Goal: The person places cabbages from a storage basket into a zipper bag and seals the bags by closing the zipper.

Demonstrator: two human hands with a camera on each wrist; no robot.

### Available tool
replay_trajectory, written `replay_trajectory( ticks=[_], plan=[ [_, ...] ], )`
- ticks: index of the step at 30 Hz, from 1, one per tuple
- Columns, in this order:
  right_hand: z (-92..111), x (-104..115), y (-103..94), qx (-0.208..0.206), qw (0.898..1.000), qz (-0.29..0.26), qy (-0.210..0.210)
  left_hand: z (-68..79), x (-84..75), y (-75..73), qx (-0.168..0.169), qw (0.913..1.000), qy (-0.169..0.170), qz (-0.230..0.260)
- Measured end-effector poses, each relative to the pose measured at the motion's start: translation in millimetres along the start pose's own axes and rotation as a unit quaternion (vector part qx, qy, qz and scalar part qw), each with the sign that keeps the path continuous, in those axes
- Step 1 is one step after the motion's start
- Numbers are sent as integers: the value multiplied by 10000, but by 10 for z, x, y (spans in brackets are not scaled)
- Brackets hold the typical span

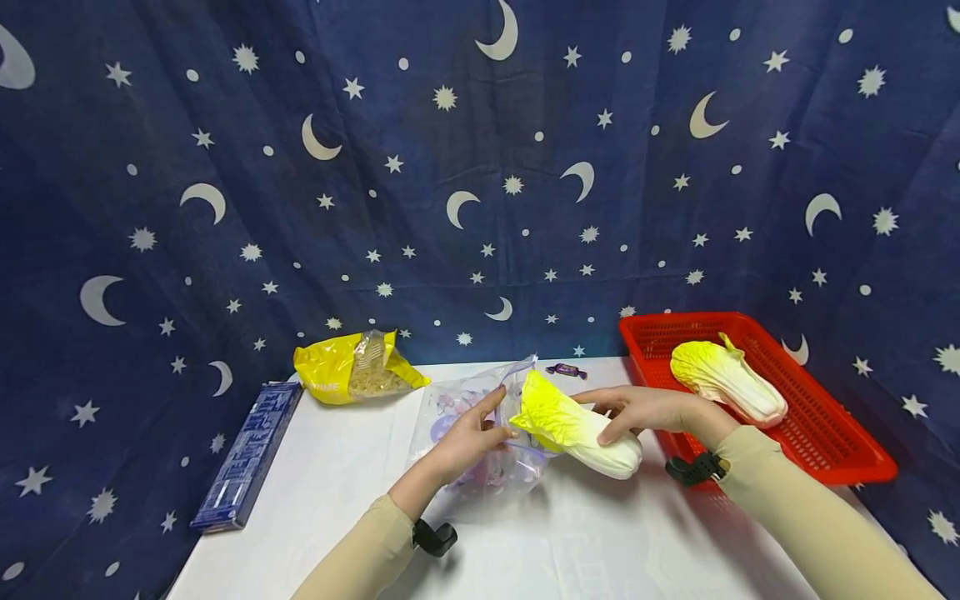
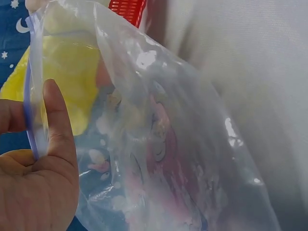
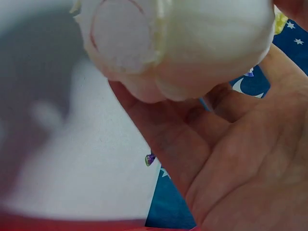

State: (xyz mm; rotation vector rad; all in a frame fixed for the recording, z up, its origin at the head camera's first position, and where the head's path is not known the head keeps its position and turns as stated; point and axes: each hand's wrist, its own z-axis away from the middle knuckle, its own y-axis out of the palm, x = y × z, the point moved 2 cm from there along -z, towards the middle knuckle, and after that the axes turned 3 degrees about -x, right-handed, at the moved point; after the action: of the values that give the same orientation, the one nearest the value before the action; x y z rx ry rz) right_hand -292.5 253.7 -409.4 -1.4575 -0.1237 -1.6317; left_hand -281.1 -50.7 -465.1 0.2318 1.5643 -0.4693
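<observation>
A napa cabbage (image 1: 581, 429) with yellow leaves and a white base is gripped near its base by my right hand (image 1: 637, 410). Its leafy end points left, at the mouth of a clear zip bag (image 1: 480, 467) with a pink and purple print. In the left wrist view the thumb and fingers of my left hand (image 2: 45, 178) pinch the bag's purple zip edge (image 2: 30, 96), and yellow leaves (image 2: 67, 82) show through the plastic. The right wrist view has the cabbage's round cut base (image 3: 125, 36) close up, the fingers around it.
A red basket (image 1: 847, 454) at the right holds another napa cabbage (image 1: 727, 382). Behind the bag lies a purple wrapped candy (image 1: 566, 370). A yellow food packet (image 1: 352, 367) and a long blue box (image 1: 247, 458) lie at the left. A starry curtain (image 1: 465, 275) hangs behind the white table (image 1: 315, 483).
</observation>
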Motion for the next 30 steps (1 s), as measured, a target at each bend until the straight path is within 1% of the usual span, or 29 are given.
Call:
replay_trajectory(
  ticks=[4,9,13,17,20,25,30],
  plan=[
    [-16,10,15,-15,9994,118,337,9,-7,12,-28,9998,111,-142],
    [-36,6,26,8,9977,201,641,9,-28,6,-59,9984,392,-393],
    [-36,3,30,22,9964,359,768,1,-48,8,-88,9965,572,-603],
    [-39,5,47,6,9954,478,826,-4,-67,36,-32,9951,681,-710],
    [-49,5,60,-14,9948,462,909,-1,-78,59,6,9942,717,-803],
    [-81,5,72,-78,9929,418,1113,-3,-79,83,15,9895,835,-1175],
    [-140,33,92,-76,9926,238,1186,-8,-68,123,193,9894,848,-1163]
  ],
)
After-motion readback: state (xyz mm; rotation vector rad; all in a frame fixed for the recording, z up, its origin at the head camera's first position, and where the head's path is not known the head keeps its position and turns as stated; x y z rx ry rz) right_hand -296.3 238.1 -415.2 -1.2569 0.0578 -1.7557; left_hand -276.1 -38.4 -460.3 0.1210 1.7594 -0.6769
